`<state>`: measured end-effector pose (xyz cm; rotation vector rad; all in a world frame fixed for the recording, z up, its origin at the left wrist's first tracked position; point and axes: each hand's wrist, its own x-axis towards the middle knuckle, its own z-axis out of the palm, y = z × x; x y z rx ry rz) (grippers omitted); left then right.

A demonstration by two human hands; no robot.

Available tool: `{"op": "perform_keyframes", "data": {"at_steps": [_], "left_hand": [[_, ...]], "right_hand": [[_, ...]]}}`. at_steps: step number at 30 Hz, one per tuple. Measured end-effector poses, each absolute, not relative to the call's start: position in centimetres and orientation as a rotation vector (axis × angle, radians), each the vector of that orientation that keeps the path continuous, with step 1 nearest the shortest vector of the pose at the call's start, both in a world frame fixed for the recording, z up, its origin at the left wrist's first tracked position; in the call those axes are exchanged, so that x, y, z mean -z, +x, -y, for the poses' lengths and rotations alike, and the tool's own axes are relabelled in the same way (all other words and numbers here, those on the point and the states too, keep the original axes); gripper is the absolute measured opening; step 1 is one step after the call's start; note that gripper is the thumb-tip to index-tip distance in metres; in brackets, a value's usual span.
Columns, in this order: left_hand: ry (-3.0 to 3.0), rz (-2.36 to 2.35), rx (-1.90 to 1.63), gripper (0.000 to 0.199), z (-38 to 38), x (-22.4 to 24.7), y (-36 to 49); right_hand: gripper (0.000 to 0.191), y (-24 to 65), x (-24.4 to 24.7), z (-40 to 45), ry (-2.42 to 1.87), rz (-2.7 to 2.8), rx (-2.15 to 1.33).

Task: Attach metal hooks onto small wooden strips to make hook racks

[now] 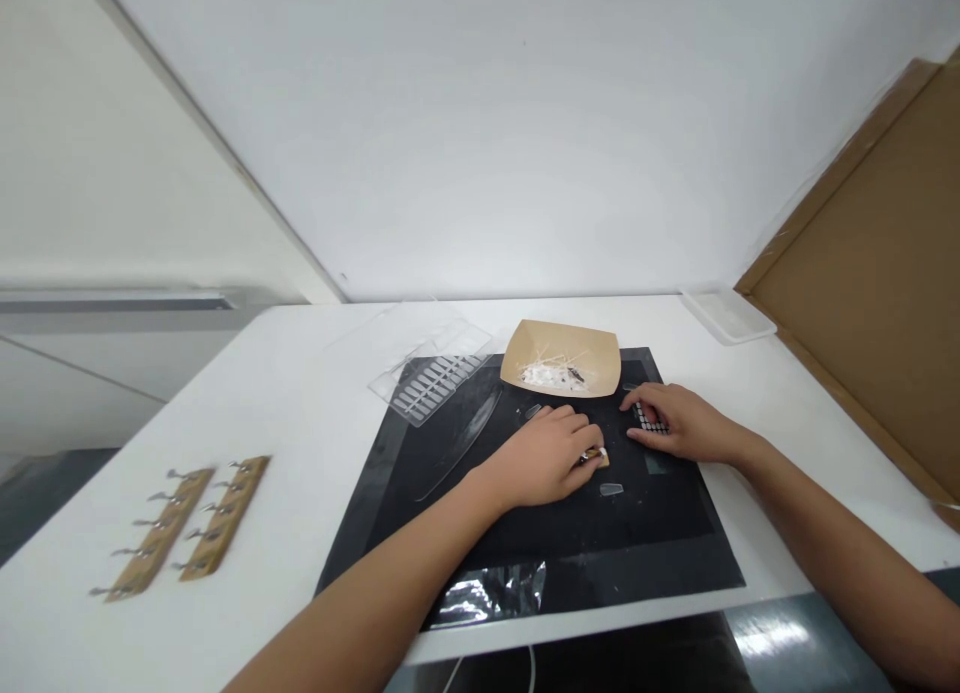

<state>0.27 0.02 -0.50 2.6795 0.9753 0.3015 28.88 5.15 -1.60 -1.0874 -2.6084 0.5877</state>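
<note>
My left hand (551, 455) rests palm down on the black mat (525, 548), its fingers curled over a small wooden strip (605, 458) with metal pieces on it. Most of that strip is hidden under the hand. My right hand (682, 423) is at the mat's right side, thumb and index finger apart around a small sheet of pale dots (651, 420), touching or just over it. Close below the left fingers lies a clear nail tip (611, 489). Another clear tip (532, 411) lies beyond the left knuckles.
Behind the hands stands a cardboard tray (517, 348) holding white scraps. A clear plastic case (435, 388) with rows of nail tips lies back left. Two wooden strips with metal stems (161, 535) (225, 518) lie at left. A clear plastic lid (727, 315) and cardboard (870, 263) are right.
</note>
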Motion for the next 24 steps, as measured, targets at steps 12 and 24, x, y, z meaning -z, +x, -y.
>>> {"op": "perform_keyframes", "data": {"at_steps": [12, 24], "left_hand": [[2.707, -0.998, -0.327, 0.018, 0.2, 0.7, 0.2], [2.762, -1.116, -0.297, 0.019, 1.2, 1.0, 1.2]], "right_hand": [[0.026, 29.0, 2.5, -5.7, -1.121, 2.486, -0.680], [0.034, 28.6, 4.2, -5.6, -1.221, 2.337, -0.569]]}}
